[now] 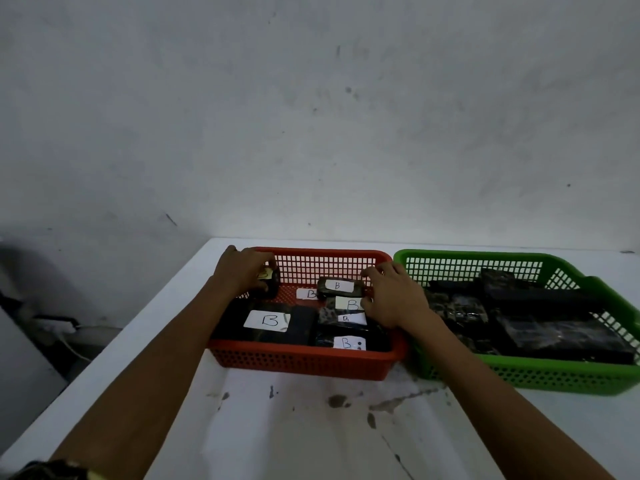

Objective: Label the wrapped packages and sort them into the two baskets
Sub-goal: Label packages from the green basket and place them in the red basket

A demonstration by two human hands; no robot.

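Note:
Both my hands reach into the red basket [298,358] on the white table. My left hand [242,271] grips a small dark wrapped package [272,282] with a yellowish label at the basket's back left corner. My right hand [391,296] holds the right end of another small dark package [334,287] with a white "B" label, a little above the others. Several dark packages with white "B" labels [266,321] lie in the red basket. The green basket [519,379] to the right holds several dark wrapped packages [554,337] with no labels showing.
The two baskets stand side by side against the back of the white table [311,427], which is stained near the front. A grey wall rises right behind. The table's left edge drops off to a floor with a white power strip [55,325] and cable.

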